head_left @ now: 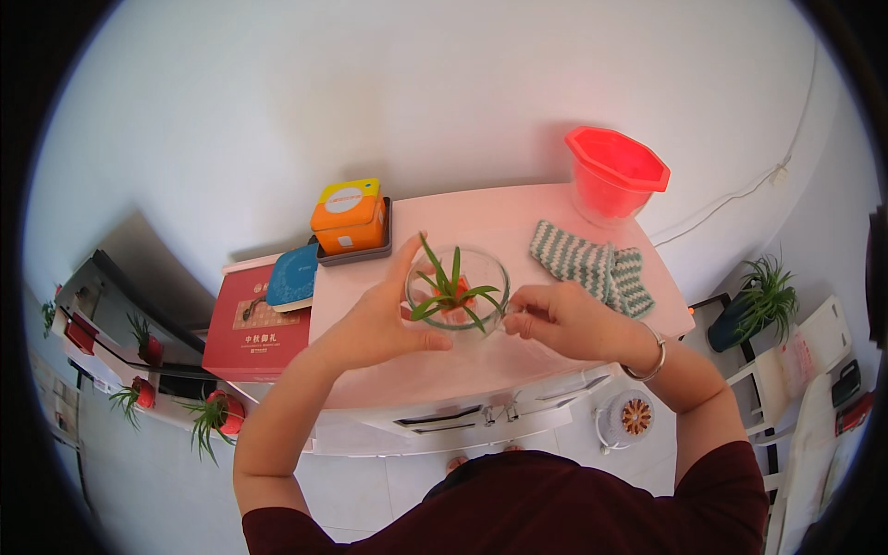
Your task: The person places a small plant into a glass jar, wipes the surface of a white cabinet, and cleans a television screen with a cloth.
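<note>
A clear glass bowl [505, 267] stands on the pink cabinet top [430, 378] in front of me. In it sits a small green plant [451, 295] with narrow spreading leaves, and something orange-red shows below them. My left hand [378, 316] curves around the bowl's left side, its thumb in front and a finger raised behind the rim. At the right rim is my right hand [555, 319], thumb and fingers curled close together near a leaf tip. Whether they pinch the leaf, the rim or nothing is hidden. A bracelet circles the right wrist.
Behind my right hand lies a green-and-white striped knitted cloth [576, 257]. A red plastic pot [617, 173] stands near the wall. At left are an orange-yellow tin [350, 218] on a dark tray, a blue case [295, 277] and a red box [253, 326].
</note>
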Demonstrator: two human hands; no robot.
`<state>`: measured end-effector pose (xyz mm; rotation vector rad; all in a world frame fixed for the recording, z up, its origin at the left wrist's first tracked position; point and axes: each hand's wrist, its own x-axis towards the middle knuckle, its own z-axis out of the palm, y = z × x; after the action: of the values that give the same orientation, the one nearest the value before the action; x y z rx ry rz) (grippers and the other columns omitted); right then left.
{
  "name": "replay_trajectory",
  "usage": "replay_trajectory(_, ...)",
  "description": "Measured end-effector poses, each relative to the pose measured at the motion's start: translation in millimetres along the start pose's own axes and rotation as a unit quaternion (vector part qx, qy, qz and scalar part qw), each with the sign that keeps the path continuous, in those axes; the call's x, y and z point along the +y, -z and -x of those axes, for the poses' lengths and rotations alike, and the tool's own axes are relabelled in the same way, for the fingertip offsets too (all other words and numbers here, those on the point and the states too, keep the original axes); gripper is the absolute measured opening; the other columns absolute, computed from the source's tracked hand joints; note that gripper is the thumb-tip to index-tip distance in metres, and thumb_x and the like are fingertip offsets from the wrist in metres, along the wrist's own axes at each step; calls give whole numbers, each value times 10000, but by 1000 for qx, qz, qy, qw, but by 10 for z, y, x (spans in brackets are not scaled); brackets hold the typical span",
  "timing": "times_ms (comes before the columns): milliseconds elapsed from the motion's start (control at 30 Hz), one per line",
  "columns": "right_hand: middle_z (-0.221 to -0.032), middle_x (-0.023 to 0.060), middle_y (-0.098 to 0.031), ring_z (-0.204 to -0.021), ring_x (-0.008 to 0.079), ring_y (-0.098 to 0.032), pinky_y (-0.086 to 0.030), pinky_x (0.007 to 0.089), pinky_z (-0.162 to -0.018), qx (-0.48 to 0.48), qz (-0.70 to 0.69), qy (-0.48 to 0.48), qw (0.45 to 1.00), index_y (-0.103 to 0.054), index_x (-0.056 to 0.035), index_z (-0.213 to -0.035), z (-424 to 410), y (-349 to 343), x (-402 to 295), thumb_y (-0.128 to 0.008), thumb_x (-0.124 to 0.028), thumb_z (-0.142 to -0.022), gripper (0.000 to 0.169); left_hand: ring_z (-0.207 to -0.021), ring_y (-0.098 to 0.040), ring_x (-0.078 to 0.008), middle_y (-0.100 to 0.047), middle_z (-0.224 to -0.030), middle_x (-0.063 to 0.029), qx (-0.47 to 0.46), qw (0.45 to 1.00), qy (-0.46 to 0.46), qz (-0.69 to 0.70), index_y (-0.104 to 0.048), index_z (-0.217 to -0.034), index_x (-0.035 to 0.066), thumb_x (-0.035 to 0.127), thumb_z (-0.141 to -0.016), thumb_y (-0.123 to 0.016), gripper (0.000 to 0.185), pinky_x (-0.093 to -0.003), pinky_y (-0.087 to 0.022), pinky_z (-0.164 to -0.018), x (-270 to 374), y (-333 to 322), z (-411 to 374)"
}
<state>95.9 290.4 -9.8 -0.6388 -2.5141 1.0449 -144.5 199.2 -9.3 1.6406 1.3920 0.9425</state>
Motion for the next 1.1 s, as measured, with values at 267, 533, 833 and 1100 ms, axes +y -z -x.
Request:
replay_trajectory(267,-880,35,-623,-815,94,-592,-507,243,-738,-11,-98,-67,993,-597,11,-981,-442,592,262,-552,-174,-921,199,-1130,-510,-293,-440,-1305,-214,107,989,-46,-87,-69,-1438,53,233,-629,-827,1123,-361,-436,-903,153,20,-585)
replay_trajectory(533,-868,63,-627,-809,122,-621,-535,253,-703,8,-123,-70,990,-600,14,-948,-780,959,734,-541,-209,-914,233,-1000,-608,-234,-435,-1275,-243,99,994,-7,41,69,-1423,32,119,-684,-790,1137,-339,-466,-894,238,-117,-1184)
replay_trajectory(833,-881,60,-616,-825,131,-613,-536,272,-703,2,-112,-73,991,-580,8,-969,-998,960,1156,-529,-206,-917,226,-1020,-596,-242,-421,-1281,-258,105,993,-20,48,47,-1422,26,110,-675,-787,1122,-336,-466,-894,-191,-134,-1575)
replay_trajectory(1100,-933,110,-625,-871,197,-620,-520,305,-740,14,-30,-93,995,-558,19,-1016,-992,947,1172,-538,-173,-901,225,-1114,-531,-282,-433,-1300,-261,125,991,-18,-32,-13,-1425,23,187,-660,-800,1110,-368,-391,-968,-316,-145,-1616)
